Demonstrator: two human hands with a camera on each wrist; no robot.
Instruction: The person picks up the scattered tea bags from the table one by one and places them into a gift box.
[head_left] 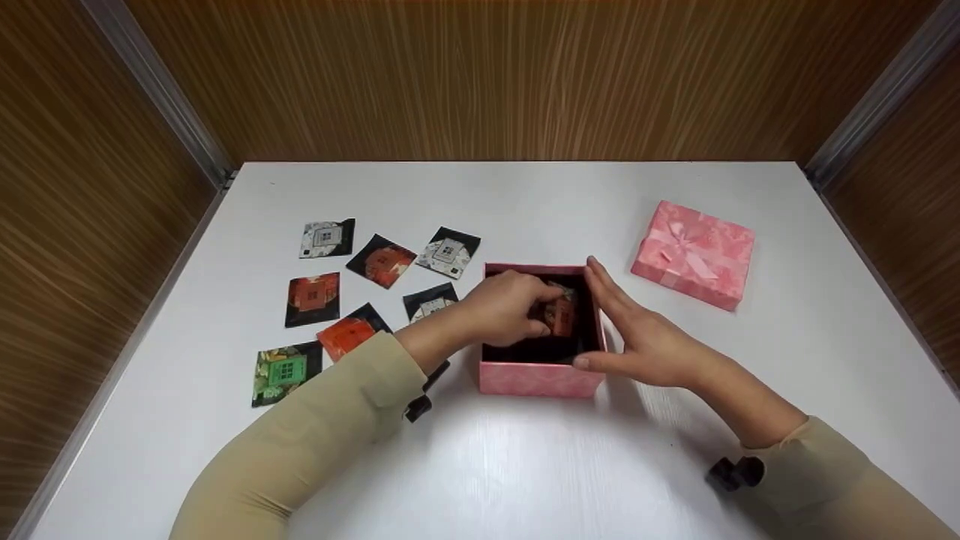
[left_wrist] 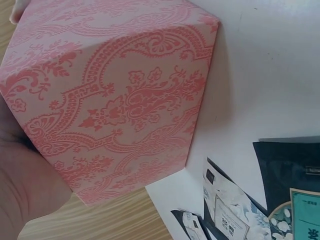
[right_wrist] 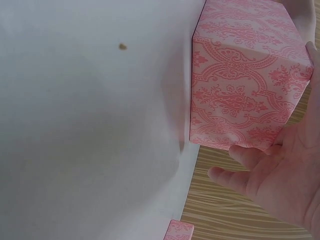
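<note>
A pink patterned box [head_left: 541, 381] with a dark inside stands open at the top on the table. My left hand [head_left: 504, 309] reaches down into it and pinches a red-and-black sachet [head_left: 562, 313]; part of the sachet lies hidden behind the fingers. My right hand [head_left: 652, 341] rests against the box's right side, fingers straight along the wall and thumb at the front right corner of the rim. In the right wrist view, the right hand's fingers [right_wrist: 240, 182] are extended and spread beside the box wall.
Several flat sachets lie left of the box, among them a green one [head_left: 285, 371], a red one [head_left: 313, 298] and a white-and-black one [head_left: 448, 253]. The pink lid with a ribbon bow [head_left: 697, 255] lies at the back right. Wood-grain panels [head_left: 480, 82] border the table.
</note>
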